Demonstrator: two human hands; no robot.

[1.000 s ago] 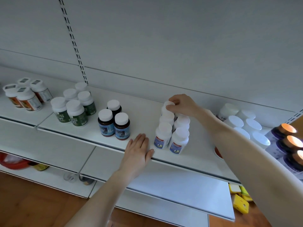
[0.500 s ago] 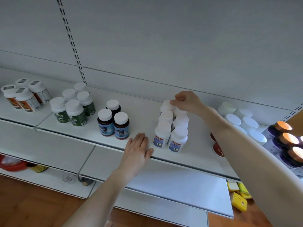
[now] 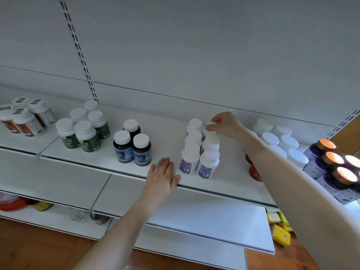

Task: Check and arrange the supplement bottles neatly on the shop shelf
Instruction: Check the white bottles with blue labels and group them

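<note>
While stretched to the back of the shelf, pinches the cap of the rear white supplement bottle between curled right fingers, with the right hand arched above. Directly in front of those fingertips, five more white bottles with blue-and-red labels (two columns, touching). Just left of the front pair, left hand flat on the shelf edge, fingers straight, gripping nothing. Farther left, three dark blue-labelled bottles, then green-labelled bottles, then orange-labelled bottles. Right of the right wrist, white-lidded jars; beyond, purple bottles with orange caps.
</note>
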